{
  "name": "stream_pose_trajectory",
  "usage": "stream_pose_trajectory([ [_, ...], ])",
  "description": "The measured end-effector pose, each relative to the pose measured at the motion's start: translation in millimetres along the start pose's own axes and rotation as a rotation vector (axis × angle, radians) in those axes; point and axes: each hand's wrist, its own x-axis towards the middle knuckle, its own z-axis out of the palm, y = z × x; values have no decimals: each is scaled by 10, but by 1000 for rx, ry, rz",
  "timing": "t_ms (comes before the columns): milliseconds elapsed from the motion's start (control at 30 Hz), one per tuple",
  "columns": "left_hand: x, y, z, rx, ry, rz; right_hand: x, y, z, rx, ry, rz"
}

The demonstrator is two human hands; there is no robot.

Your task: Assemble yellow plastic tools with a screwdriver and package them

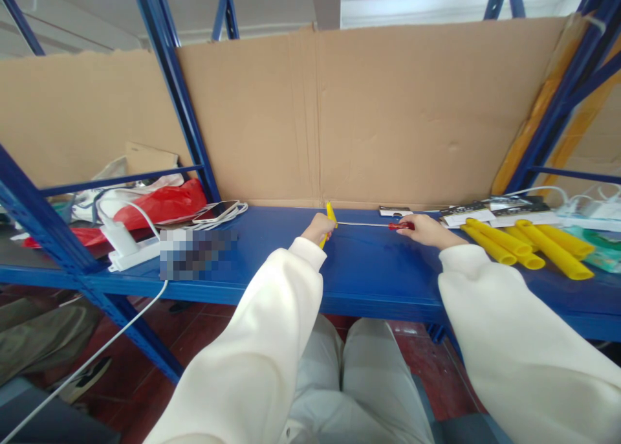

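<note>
My left hand (319,226) is closed around a slim yellow piece (330,213) that stands upright in the fist, its upper end showing above the fingers. What exactly this piece is, I cannot make out. In my right hand (423,229) is a screwdriver with a red handle (398,226), the fingers closed on that handle. Its long metal shaft (363,224) points left, level above the blue shelf, and the tip meets the yellow piece at my left hand. Whether the tip sits in a screw is too small to tell.
Several yellow tubes (553,250) lie at the right beside black-and-white packages (473,213). At the left are a white power strip (133,253), a phone (215,212), a coiled white cable (233,214) and a red bag (182,201). A cardboard wall (412,114) closes the back; blue posts (177,94) flank it.
</note>
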Motion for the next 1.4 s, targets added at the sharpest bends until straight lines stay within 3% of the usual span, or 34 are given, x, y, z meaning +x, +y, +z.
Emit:
stream_pose_trajectory([
  [267,-50,19,-8,37,-8,7,-9,-47,-4,15,-9,88],
  [500,-48,14,-6,25,-9,13,-14,-42,-16,-91,13,75],
  [867,-6,4,1,20,-17,10,3,-15,-10,-92,-61,87],
  [1167,15,-6,-2,19,-20,11,-3,13,33,22,-18,82],
  [1400,-28,14,-1,28,-14,16,-8,-15,7,-67,15,89],
])
